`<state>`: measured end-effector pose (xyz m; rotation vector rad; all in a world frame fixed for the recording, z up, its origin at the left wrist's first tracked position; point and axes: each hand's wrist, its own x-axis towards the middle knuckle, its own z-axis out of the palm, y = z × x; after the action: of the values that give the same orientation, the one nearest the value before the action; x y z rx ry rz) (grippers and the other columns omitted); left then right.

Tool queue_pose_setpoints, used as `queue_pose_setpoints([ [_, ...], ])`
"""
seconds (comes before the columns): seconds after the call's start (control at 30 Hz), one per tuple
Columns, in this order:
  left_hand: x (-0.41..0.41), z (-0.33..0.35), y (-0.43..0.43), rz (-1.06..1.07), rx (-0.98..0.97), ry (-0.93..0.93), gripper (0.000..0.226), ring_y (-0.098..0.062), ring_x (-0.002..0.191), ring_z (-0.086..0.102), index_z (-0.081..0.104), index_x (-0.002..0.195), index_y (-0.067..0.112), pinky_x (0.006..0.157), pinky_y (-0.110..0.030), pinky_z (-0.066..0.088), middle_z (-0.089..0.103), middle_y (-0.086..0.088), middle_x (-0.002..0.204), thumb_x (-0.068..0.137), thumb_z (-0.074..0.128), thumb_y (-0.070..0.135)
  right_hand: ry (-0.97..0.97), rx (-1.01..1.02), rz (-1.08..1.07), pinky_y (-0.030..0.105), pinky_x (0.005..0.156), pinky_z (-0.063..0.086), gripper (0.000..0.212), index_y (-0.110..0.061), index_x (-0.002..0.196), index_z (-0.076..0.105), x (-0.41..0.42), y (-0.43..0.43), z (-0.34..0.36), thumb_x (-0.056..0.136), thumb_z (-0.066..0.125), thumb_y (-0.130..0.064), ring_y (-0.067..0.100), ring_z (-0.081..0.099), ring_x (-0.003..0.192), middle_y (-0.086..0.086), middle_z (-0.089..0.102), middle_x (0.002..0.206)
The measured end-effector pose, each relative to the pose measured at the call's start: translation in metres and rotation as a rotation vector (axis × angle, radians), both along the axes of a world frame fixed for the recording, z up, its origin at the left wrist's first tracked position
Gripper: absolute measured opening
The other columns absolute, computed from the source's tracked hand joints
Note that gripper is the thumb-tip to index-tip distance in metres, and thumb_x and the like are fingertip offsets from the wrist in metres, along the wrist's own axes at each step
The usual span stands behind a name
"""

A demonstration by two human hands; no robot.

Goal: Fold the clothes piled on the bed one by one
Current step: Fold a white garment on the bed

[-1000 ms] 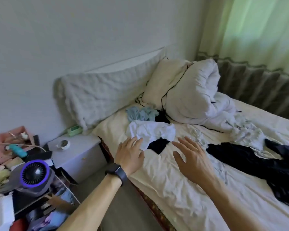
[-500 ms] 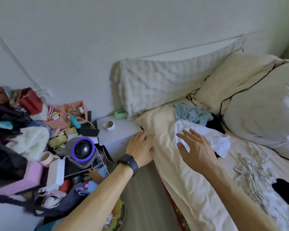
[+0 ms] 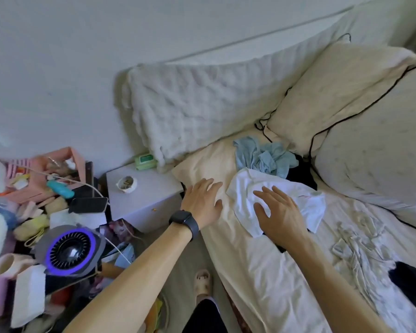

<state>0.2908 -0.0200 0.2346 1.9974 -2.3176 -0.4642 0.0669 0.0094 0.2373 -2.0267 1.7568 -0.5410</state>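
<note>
A crumpled white garment [image 3: 308, 203] lies on the cream bed sheet [image 3: 262, 272] near the bed's head. My right hand [image 3: 280, 213] hovers over its near part with fingers spread and straight. My left hand [image 3: 203, 200], a black watch on its wrist, lies flat on the sheet at the bed's left edge, just left of the white garment. Behind the white one sits a bunched light-blue garment [image 3: 262, 157] with a black piece [image 3: 300, 175] beside it. A pale patterned garment [image 3: 360, 246] and a dark one [image 3: 411, 282] lie further right.
Pillows [image 3: 334, 92] and a folded duvet [image 3: 380, 150] fill the bed's head. A grey bedside cabinet [image 3: 139, 200] with a small bowl [image 3: 126, 184] stands left of the bed. Cluttered things and a round fan [image 3: 70, 252] crowd the left. My slippered foot [image 3: 203, 283] stands on the floor.
The view swung left and closer to the bed's head. Both hands moved toward the white garment; my right hand now sits over it and my left hand stays on the sheet's edge.
</note>
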Motion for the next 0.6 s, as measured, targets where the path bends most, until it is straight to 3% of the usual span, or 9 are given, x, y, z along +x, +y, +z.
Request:
queue_pose_setpoints([
  [0.23,-0.017,-0.090,-0.136,-0.218,0.208,0.007,0.054,-0.021,0.149,0.021,0.032,0.153,0.025,0.118,-0.043,0.022,0.031,0.000,0.159,0.101,0.044,0.034,0.068,0.222,-0.239,0.040,0.121,0.025,0.040,-0.027,0.143,0.058,-0.015,-0.082,-0.071,0.103,0.055,-0.031,0.021,0.030,0.152,-0.003,0.050,0.154],
  [0.37,-0.021,-0.148,-0.204,-0.362,0.371,-0.025,0.055,-0.020,0.149,0.020,0.030,0.154,0.024,0.119,-0.045,0.021,0.028,-0.001,0.161,0.101,0.041,0.034,0.114,0.381,-0.416,0.035,0.114,0.032,0.039,-0.034,0.142,0.058,-0.018,-0.124,-0.114,0.103,0.053,-0.036,0.013,0.033,0.150,-0.012,0.051,0.152],
  [0.5,-0.021,-0.199,-0.250,-0.458,0.473,-0.113,0.055,-0.023,0.149,0.019,0.030,0.154,0.023,0.120,-0.047,0.018,0.025,-0.003,0.161,0.101,0.041,0.031,0.107,0.532,-0.516,0.032,0.116,0.025,0.038,-0.023,0.139,0.062,-0.022,-0.148,-0.162,0.102,0.056,-0.029,0.022,0.041,0.145,-0.005,0.060,0.143],
  [0.6,-0.020,-0.237,-0.276,-0.506,0.509,-0.163,0.051,-0.027,0.144,0.023,0.038,0.146,0.021,0.115,-0.046,0.023,0.031,-0.006,0.156,0.096,0.042,0.027,0.082,0.622,-0.580,0.037,0.115,0.032,0.041,-0.018,0.140,0.061,-0.027,-0.158,-0.199,0.101,0.058,-0.027,0.027,0.043,0.142,-0.001,0.063,0.140],
])
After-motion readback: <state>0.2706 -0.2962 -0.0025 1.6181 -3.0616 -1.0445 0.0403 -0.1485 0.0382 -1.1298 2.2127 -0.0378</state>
